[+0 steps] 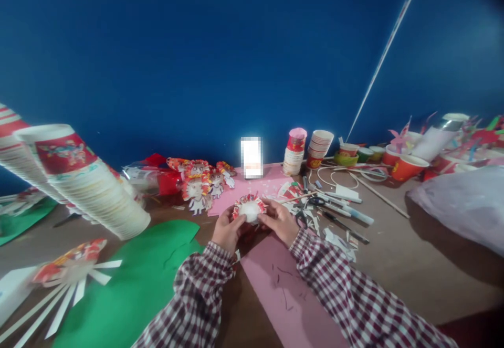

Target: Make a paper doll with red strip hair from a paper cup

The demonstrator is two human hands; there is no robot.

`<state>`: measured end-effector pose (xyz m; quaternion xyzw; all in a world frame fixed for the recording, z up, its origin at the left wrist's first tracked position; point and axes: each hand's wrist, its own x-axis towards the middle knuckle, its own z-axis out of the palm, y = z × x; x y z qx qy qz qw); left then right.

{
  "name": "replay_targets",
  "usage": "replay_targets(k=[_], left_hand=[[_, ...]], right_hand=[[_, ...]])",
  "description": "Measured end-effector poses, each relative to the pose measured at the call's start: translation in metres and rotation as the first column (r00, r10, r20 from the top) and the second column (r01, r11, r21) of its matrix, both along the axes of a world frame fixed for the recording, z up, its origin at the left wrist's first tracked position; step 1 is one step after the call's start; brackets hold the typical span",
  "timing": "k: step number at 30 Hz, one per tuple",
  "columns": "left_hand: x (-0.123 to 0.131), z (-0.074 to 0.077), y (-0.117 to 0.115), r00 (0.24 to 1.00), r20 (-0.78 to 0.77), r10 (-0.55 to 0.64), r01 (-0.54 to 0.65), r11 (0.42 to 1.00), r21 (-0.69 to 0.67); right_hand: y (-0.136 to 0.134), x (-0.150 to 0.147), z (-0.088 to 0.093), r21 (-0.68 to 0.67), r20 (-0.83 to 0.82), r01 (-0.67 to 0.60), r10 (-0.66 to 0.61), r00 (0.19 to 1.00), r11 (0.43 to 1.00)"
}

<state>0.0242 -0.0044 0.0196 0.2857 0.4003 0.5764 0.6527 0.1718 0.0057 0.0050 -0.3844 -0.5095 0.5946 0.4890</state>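
Note:
Both hands hold a small cut paper cup with a white round bottom and a red-and-white patterned edge. My left hand pinches its left side, thumb on the front. On its right side are the closed fingers of my right hand. Just below lies a pink paper sheet with dark marks. Behind the hands is another pink sheet with paper scraps. Several cut-out paper figures in red, orange and white stand to the left of it.
Stacked paper cups lean at the left above green paper. A cup cut into strips lies nearby. Pens, scissors and scraps lie right, near cup stacks and a plastic bag. A blue wall rises behind.

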Motion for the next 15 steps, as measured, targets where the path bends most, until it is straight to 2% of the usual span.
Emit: replay_targets(k=[4, 7, 10, 12, 13, 15], left_hand=[[-0.004, -0.002, 0.003, 1.0, 0.003, 0.016, -0.016, 1.0, 0.01], [-0.006, -0.004, 0.005, 0.997, -0.011, 0.072, -0.072, 0.997, -0.013], [-0.008, -0.005, 0.007, 0.993, -0.024, 0.113, -0.113, 0.993, -0.015], [-0.009, -0.005, 0.007, 0.993, -0.022, 0.112, -0.112, 0.994, -0.005], [-0.009, -0.005, 0.008, 0.994, -0.023, 0.108, -0.108, 0.994, -0.004], [-0.01, -0.005, 0.008, 0.995, -0.022, 0.098, -0.098, 0.995, -0.002]], right_hand=[[0.0, 0.006, 0.009, 0.037, 0.033, 0.045, -0.046, 0.998, 0.998], [0.001, 0.013, 0.016, 0.093, 0.068, 0.04, -0.047, 0.997, 0.995], [0.002, 0.03, 0.023, 0.216, 0.268, -0.017, -0.043, 0.962, 0.976], [0.001, 0.049, 0.027, 0.332, 0.495, -0.023, -0.154, 0.855, 0.943], [0.0, 0.06, 0.028, 0.381, 0.615, -0.029, -0.23, 0.754, 0.924], [-0.004, 0.084, 0.028, 0.471, 0.785, -0.077, -0.378, 0.491, 0.879]])
